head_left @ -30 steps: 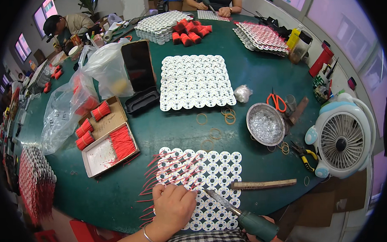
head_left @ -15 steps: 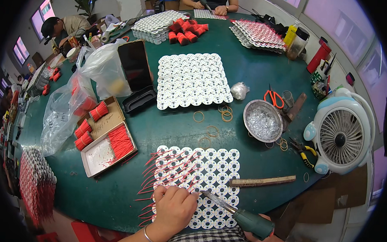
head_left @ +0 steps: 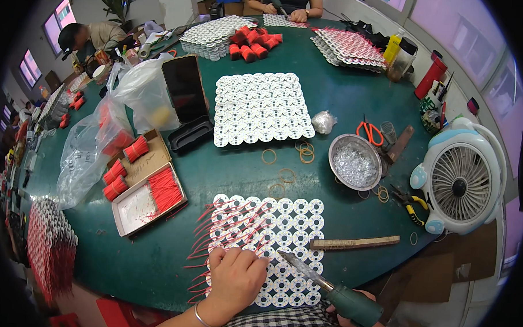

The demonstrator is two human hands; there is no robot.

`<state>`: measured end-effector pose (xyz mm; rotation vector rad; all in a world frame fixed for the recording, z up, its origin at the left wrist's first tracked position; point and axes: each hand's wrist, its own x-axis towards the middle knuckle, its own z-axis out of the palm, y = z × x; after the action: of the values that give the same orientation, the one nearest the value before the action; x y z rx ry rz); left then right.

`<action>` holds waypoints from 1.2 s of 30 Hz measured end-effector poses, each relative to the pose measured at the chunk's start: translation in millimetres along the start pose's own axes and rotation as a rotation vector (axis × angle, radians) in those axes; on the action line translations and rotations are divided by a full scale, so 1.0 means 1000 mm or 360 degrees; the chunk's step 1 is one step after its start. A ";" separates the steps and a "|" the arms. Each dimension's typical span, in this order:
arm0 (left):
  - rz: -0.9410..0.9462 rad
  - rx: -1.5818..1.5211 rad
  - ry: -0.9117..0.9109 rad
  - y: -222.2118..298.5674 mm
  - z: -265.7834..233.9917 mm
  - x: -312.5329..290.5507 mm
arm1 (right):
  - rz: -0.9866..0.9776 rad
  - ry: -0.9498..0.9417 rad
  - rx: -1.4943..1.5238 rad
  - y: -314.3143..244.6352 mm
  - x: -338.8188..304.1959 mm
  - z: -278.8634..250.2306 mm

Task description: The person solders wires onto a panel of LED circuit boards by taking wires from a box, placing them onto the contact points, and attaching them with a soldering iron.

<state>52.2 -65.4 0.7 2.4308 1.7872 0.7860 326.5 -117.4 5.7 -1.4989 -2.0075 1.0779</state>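
A panel of round white circuit boards (head_left: 300,222) lies before me, with thin red wires (head_left: 201,242) fanning out over its left columns. My left hand (head_left: 234,278) rests on the panel's lower left, fingers curled and pressed together; whatever is at their tips is hidden. In my right hand (head_left: 348,323) is a green soldering gun (head_left: 357,307), held low at the panel's right side. Its metal tip points up and left, over the boards and a little apart from my left fingers. The gun's body covers most of my right hand.
Right of the panel lie a wooden strip (head_left: 355,243), pliers (head_left: 411,206) and a fan (head_left: 459,185). Beyond are a metal bowl (head_left: 334,174) and another board stack (head_left: 263,109). An open box (head_left: 121,222) of red wires sits left. A co-worker's hand (head_left: 299,15) shows across the table.
The soldering gun has shifted right, and its tip has drawn away from my left fingertips. My left hand stays in nearly the same place.
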 end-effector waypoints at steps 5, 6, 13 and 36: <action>0.0023 -0.0006 0.0101 0.005 -0.011 -0.008 | 0.0402 -0.0027 0.0375 0.013 -0.008 0.008; 0.0019 -0.0006 0.0083 0.005 -0.011 -0.012 | 0.0400 -0.0034 0.0378 0.018 -0.006 0.008; -0.0022 -0.0013 0.0091 0.002 -0.004 -0.019 | -0.0521 0.0087 0.0060 0.023 0.000 0.012; -0.0105 -0.0057 0.0056 0.005 -0.002 -0.020 | -0.0192 0.0452 0.1349 0.015 0.012 0.020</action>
<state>51.5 -85.6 -4.0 2.3372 1.8389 0.8521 317.5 -111.3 -20.0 -0.9825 -1.1784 1.3325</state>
